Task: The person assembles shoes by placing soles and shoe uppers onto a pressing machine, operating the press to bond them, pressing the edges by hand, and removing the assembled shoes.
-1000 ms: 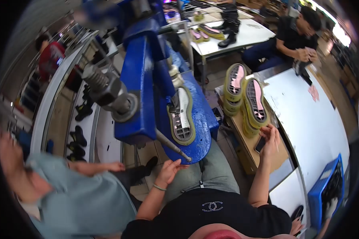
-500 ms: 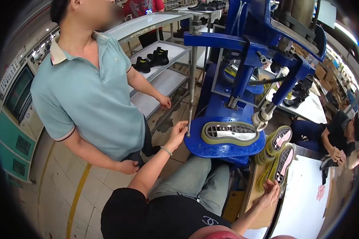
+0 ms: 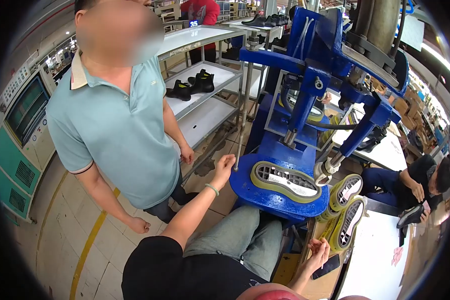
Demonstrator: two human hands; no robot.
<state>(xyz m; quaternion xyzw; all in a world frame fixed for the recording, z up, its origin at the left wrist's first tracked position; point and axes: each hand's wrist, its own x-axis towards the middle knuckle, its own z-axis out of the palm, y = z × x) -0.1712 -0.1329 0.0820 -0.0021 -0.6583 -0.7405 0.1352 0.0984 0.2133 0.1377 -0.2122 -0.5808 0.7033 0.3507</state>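
Note:
A shoe sole with a yellow-green rim lies on the blue plate of a press, its gridded inside facing up and a white patch on it. My left hand, a green band on its wrist, is beside the plate's left edge near a thin metal rod. Its fingers are curled, and no object shows in them. My right hand is below a pair of yellow-green soles, fingertips pinched together. Whatever they hold is too small to tell. A dark phone lies beside that hand.
A person in a light blue polo shirt stands at my left. Behind is a metal rack with black shoes. A seated person at right handles a shoe. Above the plate hang the press's blue arms.
My right hand has drawn back and left from the soles, uncovering the phone; its fingers have closed together. My left hand stays by the rod, fingers more curled. The standing person's hands have shifted.

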